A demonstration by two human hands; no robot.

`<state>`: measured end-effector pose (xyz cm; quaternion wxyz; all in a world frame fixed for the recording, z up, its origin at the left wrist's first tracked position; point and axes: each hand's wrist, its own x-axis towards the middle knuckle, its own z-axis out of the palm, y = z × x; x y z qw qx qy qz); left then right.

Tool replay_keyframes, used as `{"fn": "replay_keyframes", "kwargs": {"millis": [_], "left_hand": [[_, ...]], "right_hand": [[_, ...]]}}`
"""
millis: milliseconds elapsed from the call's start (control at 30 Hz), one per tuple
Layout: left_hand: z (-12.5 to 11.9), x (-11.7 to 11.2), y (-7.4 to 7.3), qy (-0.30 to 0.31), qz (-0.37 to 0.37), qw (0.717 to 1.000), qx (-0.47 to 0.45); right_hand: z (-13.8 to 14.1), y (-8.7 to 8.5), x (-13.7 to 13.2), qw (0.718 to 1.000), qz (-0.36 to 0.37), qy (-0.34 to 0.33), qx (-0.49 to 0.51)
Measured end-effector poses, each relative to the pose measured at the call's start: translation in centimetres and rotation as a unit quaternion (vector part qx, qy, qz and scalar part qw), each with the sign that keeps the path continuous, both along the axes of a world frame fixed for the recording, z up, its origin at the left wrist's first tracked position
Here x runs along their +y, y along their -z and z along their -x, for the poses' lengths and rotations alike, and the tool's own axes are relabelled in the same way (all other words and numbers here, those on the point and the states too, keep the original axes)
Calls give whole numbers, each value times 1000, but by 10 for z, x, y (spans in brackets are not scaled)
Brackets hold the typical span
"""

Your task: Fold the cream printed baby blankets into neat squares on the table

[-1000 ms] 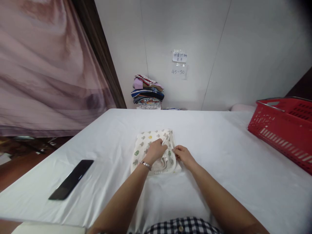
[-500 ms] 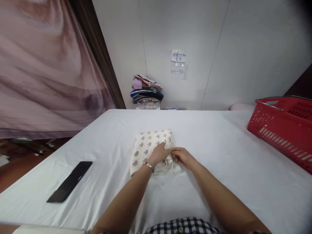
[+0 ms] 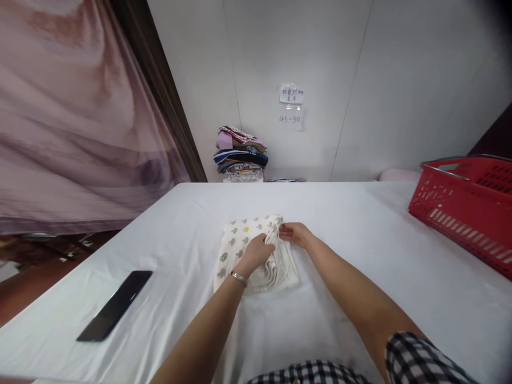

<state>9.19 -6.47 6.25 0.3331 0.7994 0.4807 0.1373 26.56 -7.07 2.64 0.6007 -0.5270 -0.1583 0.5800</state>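
Note:
A white cloth (image 3: 235,246) printed with small grey, green and yellow motifs lies folded in several layers on the white-covered table (image 3: 340,213). My left hand (image 3: 255,253) rests on its right part, thumb and fingers closed on the upper layers. At the cloth's far right edge is my right hand (image 3: 295,234), its fingers stretched out and touching the folded side. Loose, curved folds show at the near right side of the cloth, just below my left hand.
A black flat object (image 3: 116,305), perhaps a phone, lies at the left of the table. At the right stands a red plastic basket (image 3: 464,213). Beyond the far edge is a stack of folded fabrics (image 3: 242,154), below paper signs (image 3: 291,106) on the wall. A pink curtain (image 3: 80,117) hangs left.
My right hand has moved away from my left hand, up along the cloth's right edge to its far corner, and its fingers have straightened. My left hand has shifted slightly left and nearer.

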Motion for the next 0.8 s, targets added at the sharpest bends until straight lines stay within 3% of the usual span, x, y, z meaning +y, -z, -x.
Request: {"fn": "replay_keyframes", "kwargs": {"millis": [133, 200, 267, 367, 433, 533, 667, 800], "left_hand": [[-6, -8, 4, 70, 55, 996, -23], [1, -1, 0, 55, 61, 996, -41], [17, 17, -6, -23, -12, 999, -43], [53, 53, -12, -171, -108, 979, -30], [77, 73, -9, -239, -69, 967, -48], [98, 90, 5, -277, 58, 955, -87], [98, 93, 26, -271, 178, 933, -155], [94, 96, 35, -270, 232, 905, -234]], "right_hand": [[0, -3, 16, 1000, 4, -5, 19], [-2, -3, 19, 999, 10, -9, 29], [-4, -1, 18, 999, 16, -17, 39], [-5, 4, 13, 998, 19, -31, 49], [-5, 7, 12, 997, 18, -45, 55], [-5, 9, 14, 996, 17, -66, 60], [-5, 9, 21, 995, 16, -83, 61], [0, 11, 23, 992, 27, -99, 69]]}}
